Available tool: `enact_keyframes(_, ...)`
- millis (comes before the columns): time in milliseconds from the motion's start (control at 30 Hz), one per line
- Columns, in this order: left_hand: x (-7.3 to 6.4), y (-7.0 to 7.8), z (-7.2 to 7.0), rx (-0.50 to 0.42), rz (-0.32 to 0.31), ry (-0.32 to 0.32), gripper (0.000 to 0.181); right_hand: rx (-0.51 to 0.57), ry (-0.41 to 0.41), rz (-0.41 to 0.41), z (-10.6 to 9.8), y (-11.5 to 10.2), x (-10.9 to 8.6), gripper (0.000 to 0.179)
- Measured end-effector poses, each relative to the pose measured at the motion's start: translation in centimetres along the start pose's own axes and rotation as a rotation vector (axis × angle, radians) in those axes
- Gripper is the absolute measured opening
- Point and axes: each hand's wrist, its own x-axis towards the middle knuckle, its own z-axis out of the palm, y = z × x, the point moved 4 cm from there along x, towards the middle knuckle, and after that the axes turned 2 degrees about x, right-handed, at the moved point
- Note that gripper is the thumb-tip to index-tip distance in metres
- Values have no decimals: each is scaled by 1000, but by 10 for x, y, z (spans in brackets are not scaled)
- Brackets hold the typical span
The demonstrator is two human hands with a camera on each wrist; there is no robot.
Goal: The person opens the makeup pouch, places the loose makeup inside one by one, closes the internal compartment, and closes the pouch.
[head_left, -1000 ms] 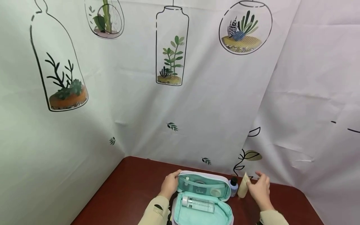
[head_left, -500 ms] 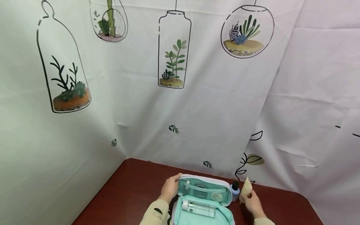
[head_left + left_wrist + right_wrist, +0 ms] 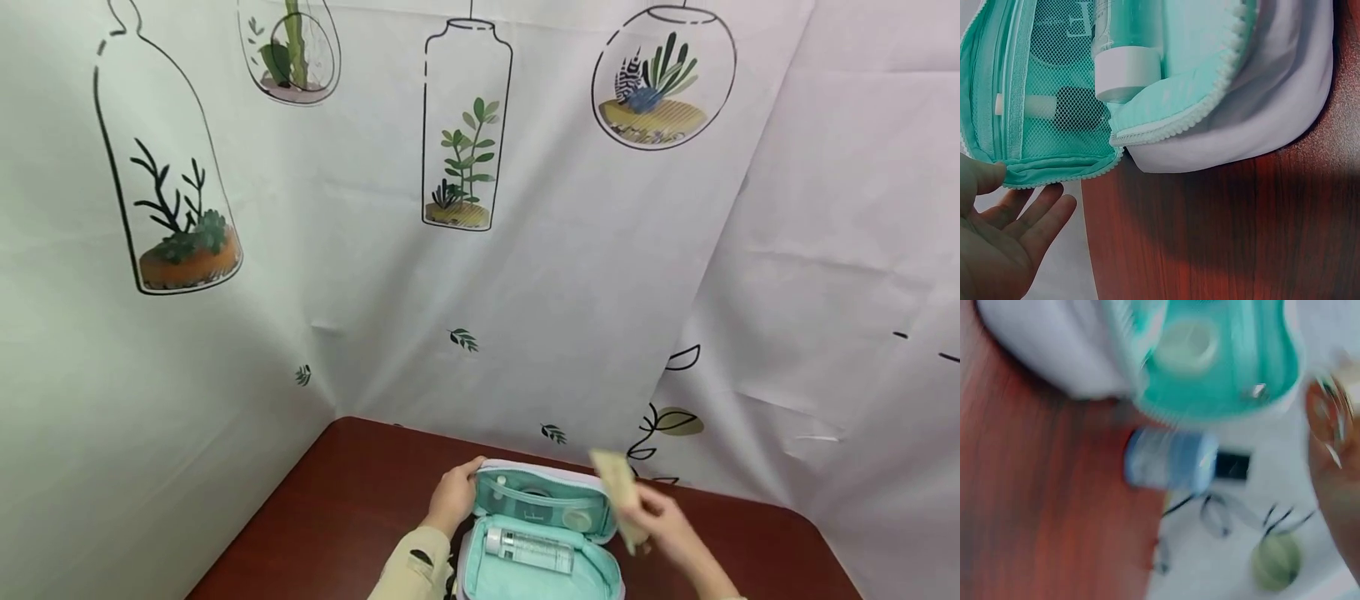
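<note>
An open toiletry bag [image 3: 536, 583] with a mint lining stands on the table. My left hand [image 3: 453, 497] grips the left end of its raised lid [image 3: 1054, 169], thumb inside the edge and fingers behind. A clear bottle [image 3: 534, 552] with a white cap lies in the bag's main compartment. In my right hand [image 3: 663, 525] I hold a cream-coloured squeeze tube [image 3: 617, 482], tilted and blurred, in front of the lid's right end. A blue-lilac bottle [image 3: 1169, 459] with a black cap stands beside the bag; the tube and hand hide it in the head view.
The lid's mesh pocket holds a round pale item [image 3: 577, 520] and a small white item with a dark end [image 3: 1075, 107]. The dark red table [image 3: 360, 500] meets a white curtain [image 3: 562, 333] printed with plants in jars at its back edge.
My right hand took hold of the cream tube to the right of the blue bottle, lifted it and carried it left toward the bag. My left hand stays on the lid.
</note>
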Motion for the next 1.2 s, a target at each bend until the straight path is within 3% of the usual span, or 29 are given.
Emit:
enact_keyframes(67, 0, 0, -1, 7, -4, -7, 36, -13, -279, -15, 24, -5, 1, 23)
enact_keyframes(100, 1, 0, -1, 6, -9, -10, 36, -62, -377, -8, 35, -6, 3, 24)
enact_keyframes(167, 4, 1, -2, 4, -3, -7, 36, -235, -473, -7, 58, -6, 10, 22)
enact_keyframes(333, 7, 2, -4, 3, -5, -16, 36, -777, -538, -85, 107, 0, 25, 11)
enact_keyframes(467, 6, 3, -4, 5, -11, -37, 36, -1029, -521, -193, 133, 4, 29, 16)
enact_keyframes(567, 6, 4, -4, -3, -12, -48, 37, -1121, -476, -258, 144, 5, 30, 18)
enact_keyframes(733, 4, 3, -3, 16, -2, -46, 37, -1181, -465, -306, 154, 11, 27, 26)
enact_keyframes(967, 2, 1, -2, 13, -23, -55, 37, -1007, -445, -200, 149, 16, 24, 26)
enact_keyframes(1133, -2, -2, -3, -25, -36, -51, 38, -949, -456, -194, 148, 15, 23, 33)
enact_keyframes(1200, -3, -2, -3, -29, -35, -51, 38, -864, -461, -175, 143, 10, 23, 28)
